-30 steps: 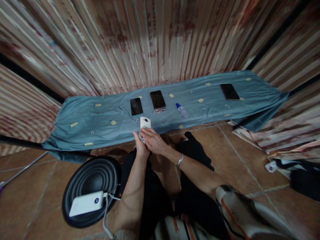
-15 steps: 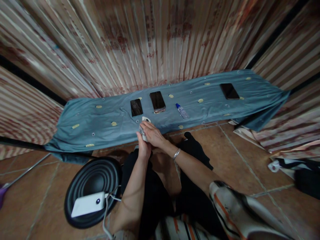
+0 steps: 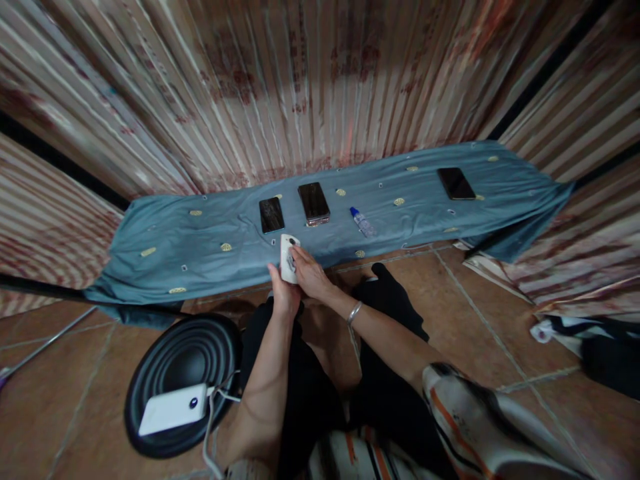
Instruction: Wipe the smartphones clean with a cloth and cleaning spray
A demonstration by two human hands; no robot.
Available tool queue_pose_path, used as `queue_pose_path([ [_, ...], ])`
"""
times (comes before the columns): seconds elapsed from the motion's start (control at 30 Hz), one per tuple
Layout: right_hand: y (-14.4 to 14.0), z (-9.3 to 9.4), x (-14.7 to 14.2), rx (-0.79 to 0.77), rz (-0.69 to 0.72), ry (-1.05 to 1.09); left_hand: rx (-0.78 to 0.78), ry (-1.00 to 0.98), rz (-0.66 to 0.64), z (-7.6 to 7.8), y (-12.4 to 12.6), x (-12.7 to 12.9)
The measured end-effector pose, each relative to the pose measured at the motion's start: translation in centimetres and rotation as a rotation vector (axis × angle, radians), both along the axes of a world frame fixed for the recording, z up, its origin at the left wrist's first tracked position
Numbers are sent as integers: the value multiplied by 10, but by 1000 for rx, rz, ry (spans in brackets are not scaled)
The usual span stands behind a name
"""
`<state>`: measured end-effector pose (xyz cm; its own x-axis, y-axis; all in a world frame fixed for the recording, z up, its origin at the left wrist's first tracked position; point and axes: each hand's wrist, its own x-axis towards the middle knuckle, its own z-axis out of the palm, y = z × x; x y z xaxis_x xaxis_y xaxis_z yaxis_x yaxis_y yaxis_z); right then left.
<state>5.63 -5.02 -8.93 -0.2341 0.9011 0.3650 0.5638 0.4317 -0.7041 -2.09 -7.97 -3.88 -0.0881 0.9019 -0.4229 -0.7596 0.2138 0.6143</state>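
Note:
Above the front edge of the cloth-covered surface, a white phone is held upright between my hands, its back with a dark round camera spot facing up. My left hand grips its lower end, thumb at the left side. Pressed against the phone's right side, the closed fingers of my right hand lie over part of its back. A greyish patch shows by those fingertips; I cannot make out what it is. Just beyond lie a dark phone, a stack of phones and a clear bottle with a blue cap.
A blue-green cloth covers the long low surface, with another dark phone towards its right end. To my left on the tiled floor, a white power bank with cables rests on a black ringed round object. Striped curtains hang around.
My right hand has slid right and down off the phone's upper back, so more of the white phone shows. My left hand still holds it.

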Motion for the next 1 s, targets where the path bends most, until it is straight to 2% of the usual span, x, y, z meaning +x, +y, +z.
queue_pose_path([
  [0.17, -21, -4, 5, 56, 43, 2, -36, -23, 34, 1, 1, 0],
  [0.4, -43, 9, 6, 168, 198, -54, -122, 46, 78, 3, 2, -1],
  [0.6, -30, 20, 4, 154, 203, -63, -18, 23, 26, -2, 1, 0],
  [0.83, -4, 16, 1, 35, 117, -35, 19, 2, -41, -1, -1, 0],
  [1.0, -10, 14, -1, 117, 165, -24, 33, 1, -10, -1, -2, 1],
])
